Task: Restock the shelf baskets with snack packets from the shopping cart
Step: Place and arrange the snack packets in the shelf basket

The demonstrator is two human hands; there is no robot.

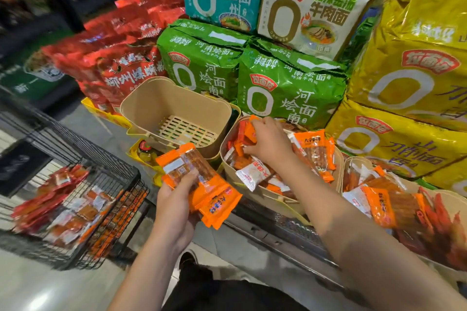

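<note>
Here, head view: left hand (177, 199) holds a stack of orange snack packets (202, 182) in a curled grip, just in front of an empty beige basket (141, 106) on the shelf. Right hand (267, 141) reaches into the middle basket (255, 192), fingers pinching an orange packet (250, 131) among others. A third basket (353, 161) at right is full too. Black wire shopping cart (121, 184) at left w/ more packets. Big noodle bags (290, 88) stacked behind.
</note>
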